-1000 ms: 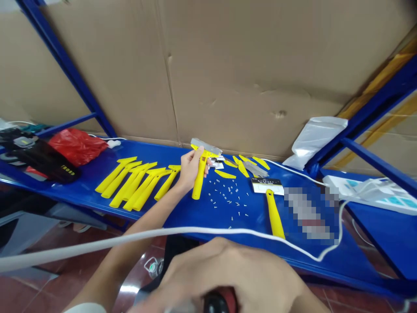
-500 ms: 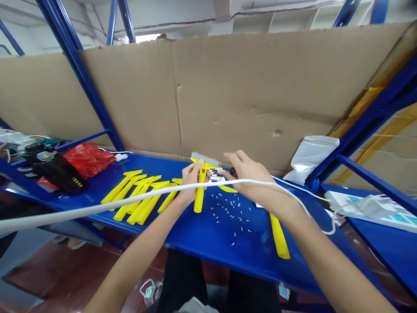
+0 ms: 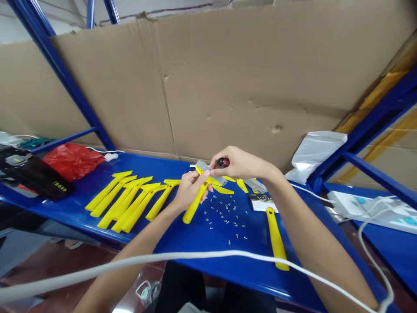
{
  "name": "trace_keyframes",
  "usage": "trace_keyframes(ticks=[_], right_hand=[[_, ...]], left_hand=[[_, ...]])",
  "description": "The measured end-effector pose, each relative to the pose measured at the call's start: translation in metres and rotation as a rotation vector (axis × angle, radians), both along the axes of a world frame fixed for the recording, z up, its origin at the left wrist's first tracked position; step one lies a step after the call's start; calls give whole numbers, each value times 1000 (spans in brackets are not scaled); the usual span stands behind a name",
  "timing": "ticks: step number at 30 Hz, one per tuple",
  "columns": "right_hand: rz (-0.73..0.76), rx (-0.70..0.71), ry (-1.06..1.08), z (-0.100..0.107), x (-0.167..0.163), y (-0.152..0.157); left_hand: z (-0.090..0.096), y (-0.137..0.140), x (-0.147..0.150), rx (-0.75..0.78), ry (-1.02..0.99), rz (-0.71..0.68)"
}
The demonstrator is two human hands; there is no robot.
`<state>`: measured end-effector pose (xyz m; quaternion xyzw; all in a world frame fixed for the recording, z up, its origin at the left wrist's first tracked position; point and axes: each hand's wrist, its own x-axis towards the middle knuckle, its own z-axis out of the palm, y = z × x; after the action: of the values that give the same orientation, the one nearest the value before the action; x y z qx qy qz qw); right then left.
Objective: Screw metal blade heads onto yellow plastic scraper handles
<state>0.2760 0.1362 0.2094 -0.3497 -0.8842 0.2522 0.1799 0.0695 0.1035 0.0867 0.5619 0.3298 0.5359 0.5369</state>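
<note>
Brown cardboard (image 3: 228, 78) stands along the far side of the blue tabletop (image 3: 195, 239). Mid-tabletop, the left hand (image 3: 190, 189) grips a yellow scraper (image 3: 194, 208), tilted; the right hand (image 3: 236, 163), at its blade (image 3: 219, 178), clutches a black-and-red tool (image 3: 223, 162). Yellow handles (image 3: 117, 205) lie left.

On a table (image 3: 195, 238) across the frame's middle, before a cardboard wall (image 3: 211, 87), a bottle (image 3: 35, 176) and bag (image 3: 74, 160) lie far left, then a row of handles (image 3: 126, 201). At centre, the left hand (image 3: 190, 189) holds a scraper (image 3: 193, 209), the right hand (image 3: 239, 163) at its blade; screws (image 3: 235, 224) lie right, then another handle (image 3: 276, 239).
</note>
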Motion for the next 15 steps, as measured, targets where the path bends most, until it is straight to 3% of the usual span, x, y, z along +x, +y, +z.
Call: trace_keyframes(ticks=[3, 7, 11, 15], right_hand=[[-59, -7, 5, -7, 5, 7], [-189, 60, -224, -27, 12, 27], [-189, -104, -440, -61, 9, 43], [-222, -248, -614, -89, -3, 49]], left_hand=[[2, 1, 0, 28, -52, 96], [8, 4, -3, 73, -163, 295], [13, 4, -5, 104, -205, 388], [10, 6, -5, 46, -159, 353]])
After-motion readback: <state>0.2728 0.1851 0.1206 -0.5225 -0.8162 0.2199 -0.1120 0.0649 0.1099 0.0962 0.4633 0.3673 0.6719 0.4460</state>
